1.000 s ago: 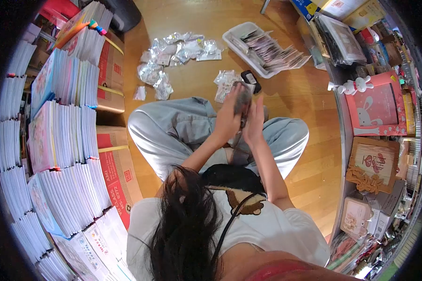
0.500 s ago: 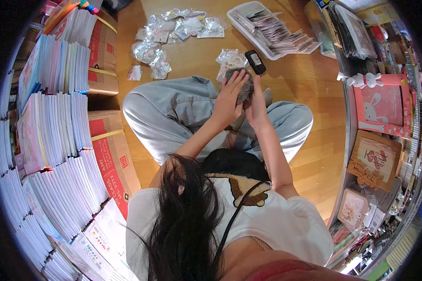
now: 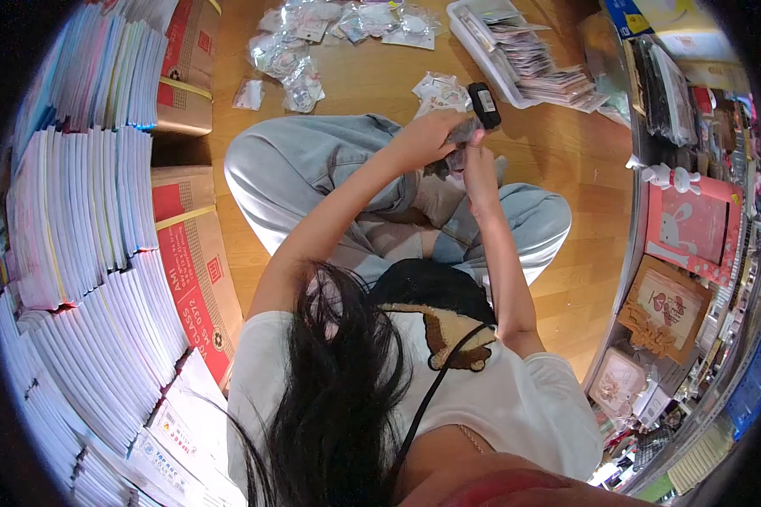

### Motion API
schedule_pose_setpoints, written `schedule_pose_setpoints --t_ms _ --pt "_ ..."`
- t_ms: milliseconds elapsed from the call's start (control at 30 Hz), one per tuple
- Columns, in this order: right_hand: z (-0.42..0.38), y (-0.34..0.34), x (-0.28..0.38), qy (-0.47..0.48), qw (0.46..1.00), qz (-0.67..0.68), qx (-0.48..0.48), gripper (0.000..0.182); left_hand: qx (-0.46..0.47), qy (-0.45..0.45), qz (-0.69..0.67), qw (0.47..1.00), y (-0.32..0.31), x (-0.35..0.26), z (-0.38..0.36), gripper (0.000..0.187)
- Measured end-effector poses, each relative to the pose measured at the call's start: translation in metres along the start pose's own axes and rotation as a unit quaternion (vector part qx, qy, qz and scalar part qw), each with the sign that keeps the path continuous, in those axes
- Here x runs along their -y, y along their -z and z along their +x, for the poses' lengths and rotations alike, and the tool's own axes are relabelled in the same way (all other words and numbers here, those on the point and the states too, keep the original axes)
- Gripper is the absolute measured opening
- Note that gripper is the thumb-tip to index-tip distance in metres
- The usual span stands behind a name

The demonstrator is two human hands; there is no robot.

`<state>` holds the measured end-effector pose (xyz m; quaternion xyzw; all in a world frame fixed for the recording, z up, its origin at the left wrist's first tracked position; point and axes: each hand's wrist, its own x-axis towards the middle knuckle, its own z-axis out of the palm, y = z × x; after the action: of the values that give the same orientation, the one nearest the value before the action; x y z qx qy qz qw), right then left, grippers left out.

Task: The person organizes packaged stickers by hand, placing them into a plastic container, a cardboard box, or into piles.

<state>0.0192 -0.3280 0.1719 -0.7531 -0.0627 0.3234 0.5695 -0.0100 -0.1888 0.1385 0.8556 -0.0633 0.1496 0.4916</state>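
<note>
In the head view my left hand (image 3: 435, 139) is closed on a grey fuzzy bundle (image 3: 463, 135), gripping it from above and the left. My right hand (image 3: 480, 173) wraps the lower right side of the same bundle, thumb pointing up. The bundle is bunched and partly covered by my fingers, so its exact kind cannot be made out. Just beyond my hands are small printed cards in clear sleeves (image 3: 440, 91). Beside them lies a black object with a white label (image 3: 484, 106).
Clear-bagged small items (image 3: 292, 63) lie in a curve on the wooden floor. A white tray (image 3: 473, 55) overflows with packets. Stacked booklets (image 3: 84, 211) and cardboard boxes (image 3: 196, 270) line the left. A shelf with a pink rabbit frame (image 3: 689, 224) runs along the right.
The view has shifted. My left hand has slid off the broad face of the grey bundle and grips its upper side; both hands are slightly farther forward, and the bundle is more bunched.
</note>
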Motion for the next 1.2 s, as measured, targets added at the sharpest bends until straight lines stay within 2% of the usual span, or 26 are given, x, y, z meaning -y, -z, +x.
schedule_pose_setpoints --t_ms 67,167,200,267,300,400,500,533,600,633,700,800,900,1000,1033,1100,1133,1200 --pt "0.006 0.003 -0.005 0.018 0.994 -0.098 0.035 0.062 -0.034 0.029 0.001 0.999 0.006 0.015 0.001 0.038" --pt "0.007 -0.004 -0.009 0.189 0.956 -0.225 -0.017 0.054 -0.054 0.098 0.065 0.992 0.035 0.043 -0.008 0.03" --pt "0.009 -0.005 -0.005 0.148 0.974 -0.172 -0.017 0.052 -0.055 0.125 0.096 0.986 0.047 0.045 -0.01 0.028" --pt "0.014 -0.003 0.005 0.062 0.996 -0.061 -0.02 0.048 -0.149 0.211 0.047 0.965 0.062 0.044 -0.011 0.031" --pt "0.025 0.002 -0.002 0.048 0.997 -0.051 -0.027 0.046 -0.194 0.253 0.023 0.948 0.07 0.042 -0.012 0.033" --pt "0.06 0.019 -0.035 0.052 0.985 -0.157 -0.054 0.046 -0.307 0.218 -0.146 0.915 0.082 0.043 -0.018 0.036" --pt "0.084 0.021 -0.054 0.127 0.97 -0.206 -0.023 0.04 -0.357 0.241 -0.246 0.868 0.087 0.045 -0.026 0.041" --pt "0.088 0.021 -0.057 0.143 0.934 -0.326 -0.045 0.039 -0.375 0.243 -0.271 0.853 0.087 0.046 -0.027 0.042" --pt "0.09 0.02 -0.057 0.169 0.815 -0.548 -0.088 0.042 -0.357 0.293 -0.306 0.833 0.089 0.046 -0.027 0.043" --pt "0.09 0.017 -0.053 0.163 0.788 -0.581 -0.122 0.045 -0.349 0.315 -0.323 0.821 0.091 0.046 -0.026 0.043" --pt "0.09 0.011 -0.041 0.152 0.727 -0.643 -0.185 0.052 -0.36 0.296 -0.281 0.839 0.093 0.039 -0.026 0.044" --pt "0.098 0.002 -0.027 0.242 0.718 -0.63 -0.17 0.051 -0.398 0.273 -0.247 0.841 0.093 0.031 -0.026 0.043" --pt "0.116 -0.038 -0.006 0.311 0.783 -0.534 -0.068 0.049 -0.469 0.246 -0.272 0.804 0.101 0.022 -0.023 0.039" --pt "0.137 -0.098 0.005 0.349 0.81 -0.47 0.036 0.055 -0.547 0.204 -0.283 0.761 0.115 0.026 -0.027 0.038" --pt "0.15 -0.119 0.002 0.36 0.815 -0.449 0.071 0.058 -0.535 0.19 -0.327 0.756 0.123 0.032 -0.033 0.055" --pt "0.19 -0.157 -0.018 0.492 0.736 -0.446 0.131 0.064 -0.623 0.184 -0.337 0.681 0.136 0.04 -0.038 0.052" --pt "0.205 -0.181 -0.025 0.458 0.769 -0.414 0.166 0.067 -0.663 0.18 -0.341 0.642 0.14 0.044 -0.041 0.05" --pt "0.208 -0.221 -0.029 0.442 0.787 -0.389 0.182 0.07 -0.722 0.138 -0.359 0.575 0.15 0.057 -0.046 0.046"
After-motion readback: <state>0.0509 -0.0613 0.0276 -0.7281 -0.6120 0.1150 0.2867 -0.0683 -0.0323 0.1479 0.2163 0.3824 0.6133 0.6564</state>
